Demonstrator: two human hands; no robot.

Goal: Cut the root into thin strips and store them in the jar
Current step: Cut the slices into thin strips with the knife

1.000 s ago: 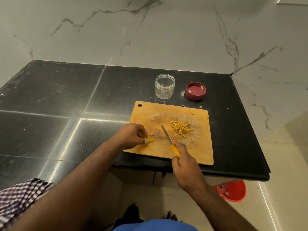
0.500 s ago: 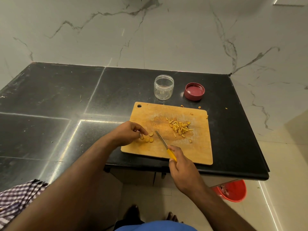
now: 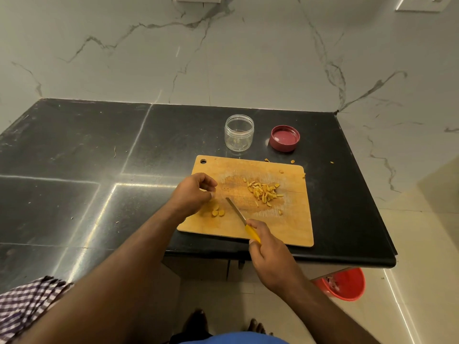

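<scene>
Gripping hand: right hand [image 3: 273, 259] curled round the yellow handle of the knife [image 3: 242, 219], index finger laid along the top of the handle
Knife: blade points up and left across the cutting board [image 3: 293, 227], tip near the round slices [image 3: 216, 211]; whether the edge touches the wood cannot be told
Left hand: left hand [image 3: 192, 194] hovers over the left part of the board with fingers curled and thumb meeting the fingertips; whether a piece is pinched there cannot be told
Round slices: a few orange-yellow discs of root lie on the board just below the left hand's fingers, left of the blade
Strips: a loose heap of cut strips [image 3: 263, 191] lies on the right half of the board, well apart from the slices; a few stray strips lie near the heap
Cutting board: wooden, hanging hole at the far left corner, set at the near edge of the black countertop [image 3: 74, 157]
Jar: clear jar [image 3: 239, 132] stands upright and uncapped on the countertop just beyond the board, no strips visible in it
Lid: red lid [image 3: 284, 138] lies inner side up, right of the jar, apart from it
Scraps: small root bits [image 3: 293, 161] on the countertop past the board's far edge
Floor: red bucket [image 3: 345, 284] below the counter's right corner
Lower left: checked cloth [image 3: 24, 306]
</scene>
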